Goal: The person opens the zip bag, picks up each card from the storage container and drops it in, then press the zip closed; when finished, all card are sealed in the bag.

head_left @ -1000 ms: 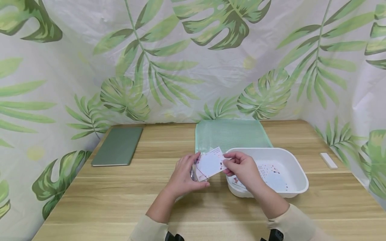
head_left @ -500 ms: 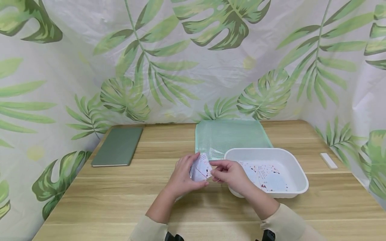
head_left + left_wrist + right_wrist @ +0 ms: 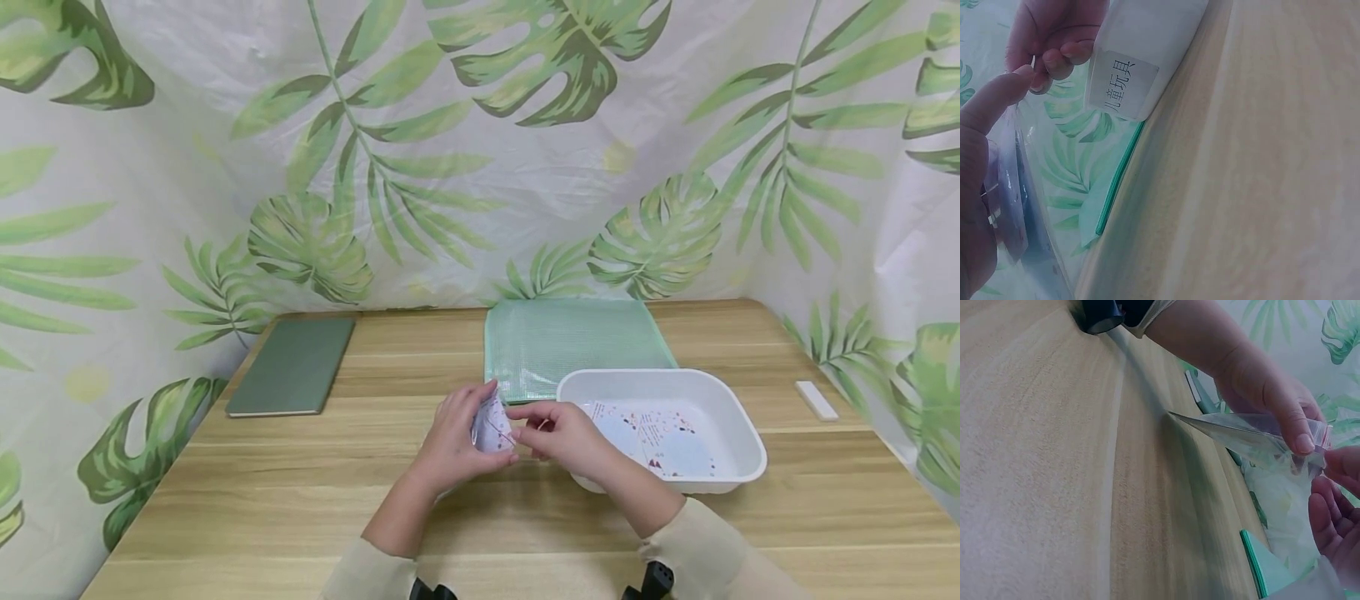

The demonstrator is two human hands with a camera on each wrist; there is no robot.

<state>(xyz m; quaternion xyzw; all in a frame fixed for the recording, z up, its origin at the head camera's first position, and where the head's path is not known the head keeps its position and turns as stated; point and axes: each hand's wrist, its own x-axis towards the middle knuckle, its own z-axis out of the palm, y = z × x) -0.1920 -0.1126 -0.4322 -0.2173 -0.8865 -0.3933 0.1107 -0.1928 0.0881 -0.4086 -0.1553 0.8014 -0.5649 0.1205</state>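
Observation:
My left hand [image 3: 453,437] holds a clear zip bag [image 3: 1241,432] by its mouth, thumb on the near side and fingers curled behind. A white printed card [image 3: 492,425] with small red and dark motifs sits mostly inside the bag. With thumb and index finger, my right hand [image 3: 566,442] pinches the card's edge right at the bag's mouth, close to the left thumb. Other printed cards [image 3: 667,442] lie flat in a white plastic bin [image 3: 752,454] just right of the hands. A label [image 3: 1124,81] with Chinese characters is stuck to the bin's side.
Behind the bin lies a pale green mesh pouch [image 3: 573,342]. A dark green notebook [image 3: 296,367] rests at the back left of the wooden table [image 3: 262,508]. Near the right edge is a small white block [image 3: 817,400]. A leaf-patterned sheet [image 3: 480,150] hangs around the table.
My right hand has moved left toward the left hand, sliding the card deeper into the clear bag. The left hand has stayed in place, and more of the bin shows.

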